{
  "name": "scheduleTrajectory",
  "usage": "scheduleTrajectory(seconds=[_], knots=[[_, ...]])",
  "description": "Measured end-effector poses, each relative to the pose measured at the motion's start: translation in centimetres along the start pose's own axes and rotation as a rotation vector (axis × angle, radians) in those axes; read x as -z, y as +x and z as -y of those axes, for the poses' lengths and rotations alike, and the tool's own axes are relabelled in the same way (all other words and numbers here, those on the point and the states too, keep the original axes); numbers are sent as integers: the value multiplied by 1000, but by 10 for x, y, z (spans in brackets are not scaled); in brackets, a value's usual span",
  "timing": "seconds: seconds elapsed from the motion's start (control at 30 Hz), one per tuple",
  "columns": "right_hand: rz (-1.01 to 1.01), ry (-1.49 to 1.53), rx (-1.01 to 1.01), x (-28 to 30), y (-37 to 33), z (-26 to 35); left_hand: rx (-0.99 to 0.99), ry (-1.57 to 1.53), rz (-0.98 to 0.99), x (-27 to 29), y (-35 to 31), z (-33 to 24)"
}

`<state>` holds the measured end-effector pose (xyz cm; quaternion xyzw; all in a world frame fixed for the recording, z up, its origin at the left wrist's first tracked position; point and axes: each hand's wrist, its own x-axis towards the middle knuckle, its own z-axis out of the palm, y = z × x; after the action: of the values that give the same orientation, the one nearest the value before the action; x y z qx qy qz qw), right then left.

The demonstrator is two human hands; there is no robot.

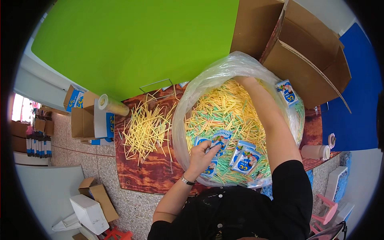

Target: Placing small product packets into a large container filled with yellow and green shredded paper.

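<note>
A big clear plastic bag (pixel 182 132) stands wide open before me, filled with thin yellow, green and orange sticks (pixel 224 106). Over its near left part, my left hand (pixel 201 157) has its thumb and fingers closed on a small blue-and-white packet (pixel 221 139). More such packets lie on the sticks around that hand, among them a packet (pixel 246 161) just to its right. My right arm stretches to the far side of the bag, where my right hand (pixel 243 79) dips in by the plastic rim; its fingers are hidden. Another packet (pixel 287 93) rests at the bag's right side.
A loose pile of yellow sticks (pixel 147 130) lies on the reddish wooden table (pixel 150 180), left of the bag. Behind it is a wire frame (pixel 158 85). Open cardboard boxes (pixel 310 52) stand at the back right, before a green panel (pixel 136 44). A capped container (pixel 316 152) lies at right.
</note>
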<state>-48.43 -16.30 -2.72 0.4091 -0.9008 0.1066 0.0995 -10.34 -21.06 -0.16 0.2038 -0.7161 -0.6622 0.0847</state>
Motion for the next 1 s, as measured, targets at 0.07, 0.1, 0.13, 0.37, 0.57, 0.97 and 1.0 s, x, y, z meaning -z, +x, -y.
scheduleTrajectory(seconds=[0.07,0.1,0.13,0.37,0.57,0.97,1.0], knots=[[-49,-1,5,-3,-9,-9,-48,-5,-10,-4,0,3],[-52,-8,0,-5,-19,-20,-94,-8,-20,-6,1,2],[-142,-84,95,-5,-36,-33,-101,-12,-8,-9,1,-2],[442,503,-95,122,-144,16,-140,91,-34,-9,-12,-17],[524,1056,-145,178,-224,46,-430,182,-103,-18,-18,-26],[439,203,396,262,-228,109,-877,471,-236,-16,-28,-33],[437,201,398,266,-225,113,-879,471,-237,-15,-28,-34]])
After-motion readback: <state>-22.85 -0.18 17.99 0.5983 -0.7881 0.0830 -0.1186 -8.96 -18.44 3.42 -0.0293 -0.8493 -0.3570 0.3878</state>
